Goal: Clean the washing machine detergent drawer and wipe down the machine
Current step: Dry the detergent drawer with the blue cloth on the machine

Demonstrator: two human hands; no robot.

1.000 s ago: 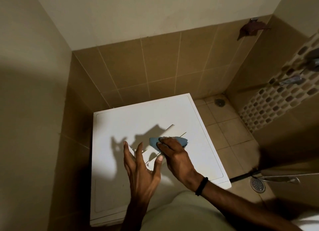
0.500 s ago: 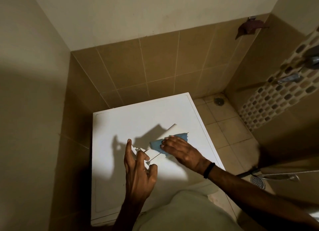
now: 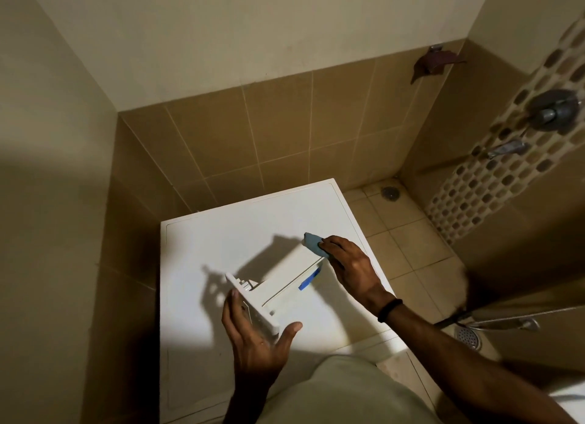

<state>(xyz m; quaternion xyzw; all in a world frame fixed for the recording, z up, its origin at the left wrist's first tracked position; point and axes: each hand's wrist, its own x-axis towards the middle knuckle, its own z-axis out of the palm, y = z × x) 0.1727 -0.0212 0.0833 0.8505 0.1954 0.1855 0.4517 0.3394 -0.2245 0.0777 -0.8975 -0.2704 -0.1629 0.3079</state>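
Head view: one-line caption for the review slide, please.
Left hand holds the white detergent drawer over the washing machine top while the right hand holds a blue cloth against its far end.

Plain cream paint [image 3: 253, 43] covers the upper walls, and large tan tiles [image 3: 285, 132] line them below, meeting in corners at left and right. On the right wall a mosaic strip [image 3: 474, 202] of brown and beige pieces carries a round metal valve [image 3: 554, 110] with a spout [image 3: 506, 148] under it, while a dark object [image 3: 433, 62] hangs high in the corner. The beige floor tiles [image 3: 408, 246] hold a small round drain [image 3: 390, 192] in the far corner and a metal grate [image 3: 468, 336] nearer, in dim light that fades to shadow at the edges.
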